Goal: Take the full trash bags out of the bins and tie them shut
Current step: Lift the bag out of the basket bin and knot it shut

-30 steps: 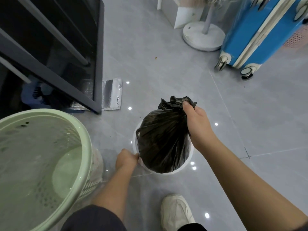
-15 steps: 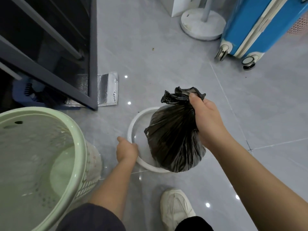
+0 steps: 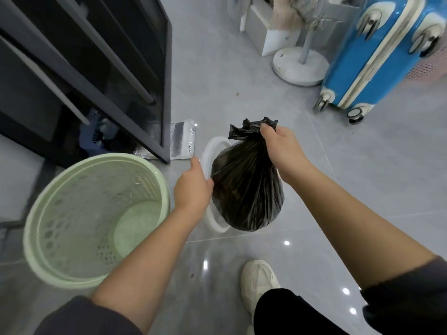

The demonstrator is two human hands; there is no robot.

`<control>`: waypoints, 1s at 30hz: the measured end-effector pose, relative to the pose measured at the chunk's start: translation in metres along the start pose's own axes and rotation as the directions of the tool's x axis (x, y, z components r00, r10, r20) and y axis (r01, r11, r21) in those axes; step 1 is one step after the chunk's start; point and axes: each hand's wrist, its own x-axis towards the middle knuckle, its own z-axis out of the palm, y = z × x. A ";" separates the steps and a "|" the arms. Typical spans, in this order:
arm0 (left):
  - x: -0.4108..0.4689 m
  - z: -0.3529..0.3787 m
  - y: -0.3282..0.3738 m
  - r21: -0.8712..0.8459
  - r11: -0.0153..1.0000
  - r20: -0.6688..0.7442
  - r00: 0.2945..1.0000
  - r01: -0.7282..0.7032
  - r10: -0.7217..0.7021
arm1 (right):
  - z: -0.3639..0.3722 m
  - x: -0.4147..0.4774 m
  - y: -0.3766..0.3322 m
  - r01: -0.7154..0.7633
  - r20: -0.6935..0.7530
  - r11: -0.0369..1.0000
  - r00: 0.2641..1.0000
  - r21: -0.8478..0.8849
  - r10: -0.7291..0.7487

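A full black trash bag hangs over the small white bin, lifted clear of its rim. My right hand is shut on the bag's gathered neck, whose crumpled top sticks out above my fingers. My left hand hovers just left of the bag, off the bin's rim. Its forefinger is stretched out, its thumb is close to the bag's side, and it holds nothing. Most of the white bin is hidden behind the bag.
A pale green perforated basket with no bag in it stands at the left. A dark shelf frame and a silver pouch lie behind it. A blue suitcase and a white fan base stand at the far right. My white shoe is near the bin.
My right hand has raised the bag out of the white bin. My left hand has let go of the bin's rim and risen beside the bag.
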 end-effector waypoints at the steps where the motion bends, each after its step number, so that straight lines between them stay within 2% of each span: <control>1: -0.001 -0.011 0.002 0.026 0.999 -0.012 0.999 -0.033 0.033 | 0.001 -0.001 -0.007 0.007 0.005 1.000 1.000 -0.020 -0.007; 5: -0.005 -0.059 0.011 0.074 0.994 -0.081 0.993 -0.082 0.088 | 0.004 -0.007 -0.037 0.023 0.025 0.998 0.999 -0.055 -0.022; 7: -0.007 -0.084 0.011 0.035 0.997 -0.134 0.988 -0.070 0.074 | 0.006 -0.010 -0.054 0.031 0.030 0.995 0.999 -0.098 -0.028; 12: -0.008 -0.142 -0.016 -0.133 0.991 -0.232 0.971 0.020 -0.051 | 0.013 -0.019 -0.093 0.071 0.015 0.983 0.997 -0.171 -0.069; 17: -0.014 -0.192 -0.063 -0.336 0.930 -0.278 0.928 0.148 -0.248 | 0.025 -0.030 -0.111 0.103 0.015 0.978 0.995 -0.182 -0.102; 24: -0.050 -0.215 -0.154 -0.518 0.773 -0.166 0.843 0.367 -0.512 | 0.051 -0.055 -0.113 0.083 -0.016 0.978 0.996 -0.193 -0.088; 30: -0.079 -0.200 -0.209 -0.628 0.613 -0.039 0.768 0.478 -0.639 | 0.073 -0.071 -0.103 0.052 -0.019 0.981 0.998 -0.187 -0.057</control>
